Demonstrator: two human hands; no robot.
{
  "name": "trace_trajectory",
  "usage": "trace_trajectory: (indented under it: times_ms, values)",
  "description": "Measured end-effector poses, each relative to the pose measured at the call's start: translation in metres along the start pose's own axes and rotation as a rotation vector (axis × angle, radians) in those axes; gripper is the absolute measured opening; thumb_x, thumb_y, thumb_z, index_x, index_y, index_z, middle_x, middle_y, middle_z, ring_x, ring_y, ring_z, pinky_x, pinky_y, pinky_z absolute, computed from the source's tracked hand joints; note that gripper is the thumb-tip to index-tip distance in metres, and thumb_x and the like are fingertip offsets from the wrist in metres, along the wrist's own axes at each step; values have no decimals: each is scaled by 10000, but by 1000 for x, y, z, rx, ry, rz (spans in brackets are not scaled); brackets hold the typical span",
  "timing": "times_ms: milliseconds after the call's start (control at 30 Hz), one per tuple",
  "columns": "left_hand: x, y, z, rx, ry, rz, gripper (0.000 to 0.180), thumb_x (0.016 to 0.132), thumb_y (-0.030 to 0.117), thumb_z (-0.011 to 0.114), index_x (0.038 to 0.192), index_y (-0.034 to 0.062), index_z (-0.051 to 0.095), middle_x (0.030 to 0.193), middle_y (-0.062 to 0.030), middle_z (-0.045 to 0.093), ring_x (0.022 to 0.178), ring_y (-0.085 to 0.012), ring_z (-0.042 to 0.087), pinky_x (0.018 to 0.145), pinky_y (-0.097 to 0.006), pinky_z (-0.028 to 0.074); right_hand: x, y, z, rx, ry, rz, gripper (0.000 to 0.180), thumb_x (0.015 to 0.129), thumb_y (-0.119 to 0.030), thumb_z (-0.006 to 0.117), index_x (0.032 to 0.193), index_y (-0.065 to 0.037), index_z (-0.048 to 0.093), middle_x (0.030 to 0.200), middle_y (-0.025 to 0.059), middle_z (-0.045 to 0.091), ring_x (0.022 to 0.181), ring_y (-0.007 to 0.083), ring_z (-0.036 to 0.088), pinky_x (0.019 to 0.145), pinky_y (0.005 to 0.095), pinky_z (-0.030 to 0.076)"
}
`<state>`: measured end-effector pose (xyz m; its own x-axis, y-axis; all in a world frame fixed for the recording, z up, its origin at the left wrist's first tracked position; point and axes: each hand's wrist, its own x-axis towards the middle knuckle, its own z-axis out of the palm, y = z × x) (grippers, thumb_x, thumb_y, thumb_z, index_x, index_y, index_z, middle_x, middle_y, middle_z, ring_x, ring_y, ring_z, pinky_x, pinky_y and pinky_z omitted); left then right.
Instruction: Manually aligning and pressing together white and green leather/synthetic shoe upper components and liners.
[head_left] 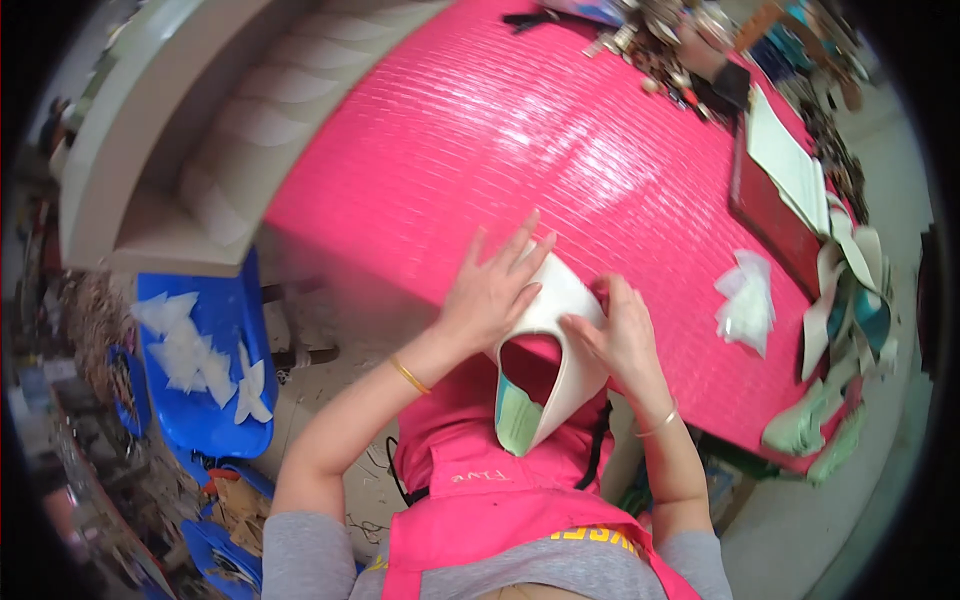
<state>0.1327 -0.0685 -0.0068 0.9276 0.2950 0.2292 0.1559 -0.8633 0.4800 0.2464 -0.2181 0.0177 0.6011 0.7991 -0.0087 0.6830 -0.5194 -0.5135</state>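
A white shoe upper point(578, 385) with a pale green lining lies across the table's near edge, its open loop hanging toward my apron. My left hand point(492, 292) rests on its left side, with fingers spread and stretched out over the white surface and the pink table. On the other side, my right hand point(622, 338) grips the upper's right edge. Its thumb lies on the white face, and the fingers curl at the outer side, partly hidden.
The pink-covered table point(470, 130) spreads ahead. Thin translucent pieces point(746, 305) lie at right, near a notebook point(785, 150) and piled uppers point(850, 290). At left stand a grey rack point(150, 130) holding white pieces and a blue chair point(205, 430). Small clutter point(660, 60) covers the far right.
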Motion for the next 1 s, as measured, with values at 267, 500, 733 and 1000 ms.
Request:
trace_trajectory:
  times_ms: [267, 500, 733, 1000]
  values:
    - [-48, -51, -83, -530, 450, -392, 223, 769, -34, 458, 935, -14, 606, 879, -92, 612, 839, -159, 576, 761, -256, 436, 17, -15, -59, 1129, 37, 51, 240, 756, -71, 590, 963, -9, 485, 951, 56, 520, 892, 122, 499, 818, 231, 374]
    - [-20, -166, -125, 229, 597, -458, 167, 754, 63, 524, 887, 19, 615, 831, -126, 606, 768, -268, 591, 682, -351, 469, 150, 64, -14, 284, 162, 60, 253, 839, -129, 515, 1036, 29, 502, 975, 118, 541, 900, 187, 527, 800, 291, 404]
    - [-86, -185, -152, 719, 308, -508, 171, 732, 41, 501, 875, -3, 583, 797, -156, 592, 775, -297, 576, 654, -384, 467, 90, 51, -48, 205, 272, -169, 164, 795, -5, 524, 957, 21, 527, 866, 99, 533, 754, 183, 547, 673, 273, 435]
    - [-90, -184, -158, 780, -66, -662, 90, 682, -6, 485, 752, -6, 541, 745, -152, 581, 736, -286, 592, 632, -368, 490, 83, 10, -58, 164, 168, -232, 106, 765, 66, 518, 859, 27, 548, 747, 95, 525, 633, 151, 540, 570, 257, 428]
